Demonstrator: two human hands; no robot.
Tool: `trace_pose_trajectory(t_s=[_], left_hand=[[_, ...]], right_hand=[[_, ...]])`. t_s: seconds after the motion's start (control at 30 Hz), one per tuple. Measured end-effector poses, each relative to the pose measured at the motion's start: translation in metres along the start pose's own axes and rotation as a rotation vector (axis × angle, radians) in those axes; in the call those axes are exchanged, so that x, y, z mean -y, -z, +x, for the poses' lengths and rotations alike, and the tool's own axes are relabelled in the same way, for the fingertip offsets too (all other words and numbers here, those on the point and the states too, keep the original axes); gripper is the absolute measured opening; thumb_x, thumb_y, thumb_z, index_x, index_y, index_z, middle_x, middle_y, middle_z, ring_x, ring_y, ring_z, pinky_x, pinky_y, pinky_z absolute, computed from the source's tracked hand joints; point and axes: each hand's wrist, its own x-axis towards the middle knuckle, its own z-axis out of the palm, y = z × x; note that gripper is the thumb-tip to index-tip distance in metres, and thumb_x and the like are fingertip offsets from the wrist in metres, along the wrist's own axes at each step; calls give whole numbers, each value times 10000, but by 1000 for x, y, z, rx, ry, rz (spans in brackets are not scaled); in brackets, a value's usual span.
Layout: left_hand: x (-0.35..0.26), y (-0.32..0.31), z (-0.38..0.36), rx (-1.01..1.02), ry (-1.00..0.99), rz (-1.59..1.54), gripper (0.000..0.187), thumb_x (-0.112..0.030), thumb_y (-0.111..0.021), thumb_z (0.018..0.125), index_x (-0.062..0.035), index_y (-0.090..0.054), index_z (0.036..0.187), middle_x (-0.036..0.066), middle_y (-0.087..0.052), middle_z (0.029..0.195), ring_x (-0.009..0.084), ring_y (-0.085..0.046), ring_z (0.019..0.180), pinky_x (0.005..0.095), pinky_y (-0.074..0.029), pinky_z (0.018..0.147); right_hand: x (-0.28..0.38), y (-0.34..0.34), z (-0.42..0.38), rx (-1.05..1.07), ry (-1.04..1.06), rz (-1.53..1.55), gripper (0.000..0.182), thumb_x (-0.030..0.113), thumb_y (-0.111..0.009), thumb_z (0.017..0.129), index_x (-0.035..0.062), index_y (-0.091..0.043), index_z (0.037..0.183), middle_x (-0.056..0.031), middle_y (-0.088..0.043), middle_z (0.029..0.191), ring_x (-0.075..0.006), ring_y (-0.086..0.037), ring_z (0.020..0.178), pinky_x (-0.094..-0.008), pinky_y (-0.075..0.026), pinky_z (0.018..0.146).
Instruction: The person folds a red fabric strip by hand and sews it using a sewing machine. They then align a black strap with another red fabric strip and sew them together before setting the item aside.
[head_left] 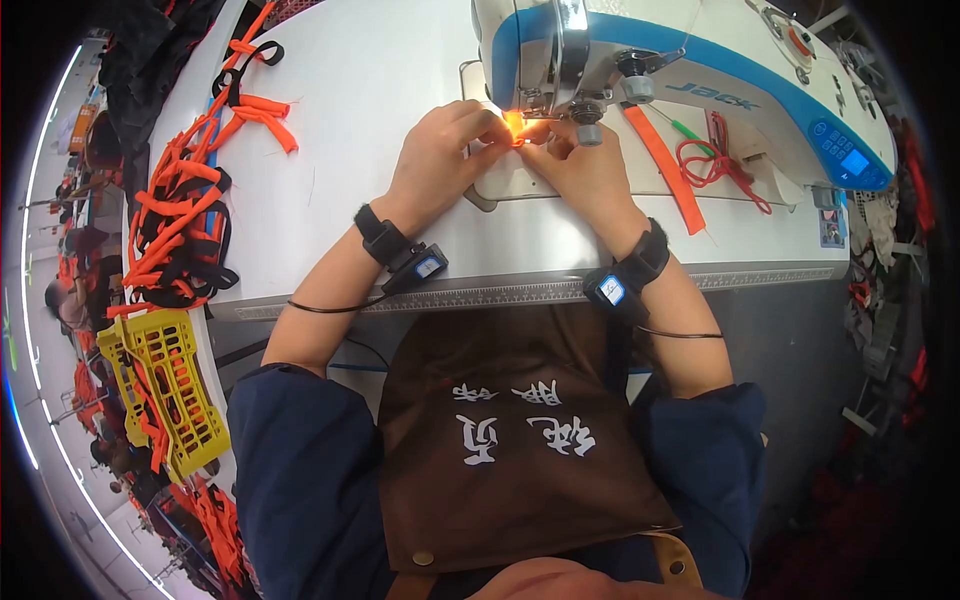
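Under the head of a white and blue sewing machine, both hands meet at a small orange fabric strip lit brightly by the machine's lamp. My left hand pinches the strip from the left, thumb and fingertips together. From the right, my right hand grips it, its fingertips close to the needle area. The glare and the fingers hide much of the strip and the presser foot.
A flat orange strip, a red cord and a green-handled tool lie right of the hands. Orange and black straps are heaped at left above a yellow basket. A ruler edge borders the table front.
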Motion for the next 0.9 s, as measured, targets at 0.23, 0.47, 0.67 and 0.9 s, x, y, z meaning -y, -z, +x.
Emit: trace_pose_trajectory(t_s=[0.23, 0.47, 0.67, 0.9], left_hand=[[4, -8, -3, -51, 64, -83, 164, -48, -828, 873, -44, -749, 1016, 70, -722, 944, 249, -697, 837, 363, -577, 769], [4, -15, -2, -92, -105, 31, 176, -130, -858, 865, -79, -758, 1001, 58, -682, 949, 258, -674, 853, 393, -564, 750], [2, -12, -2, -73, -240, 132, 111, -170, -810, 924, -102, -772, 1003, 45, -695, 994, 273, -668, 915, 407, -534, 841], [2, 3, -6, 79, -188, 56, 129, -134, -767, 965, -117, -790, 1090, 46, -714, 1031, 284, -672, 974, 412, -526, 894]], right_hand=[[-14, -15, -6, -144, 320, -214, 182, 235, -815, 907, 101, -773, 1023, -117, -720, 808, -329, -710, 699, -450, -578, 650], [-12, 0, -6, -112, 438, -272, 118, 179, -781, 924, 106, -761, 1015, -97, -737, 811, -327, -723, 690, -433, -573, 611], [-16, 9, -7, -38, 527, -294, 103, 160, -770, 931, 106, -770, 1019, -87, -740, 863, -302, -721, 691, -423, -569, 611], [-22, 17, -14, 33, 504, -237, 144, 137, -756, 944, 102, -803, 1075, -94, -709, 941, -282, -676, 693, -397, -539, 617]])
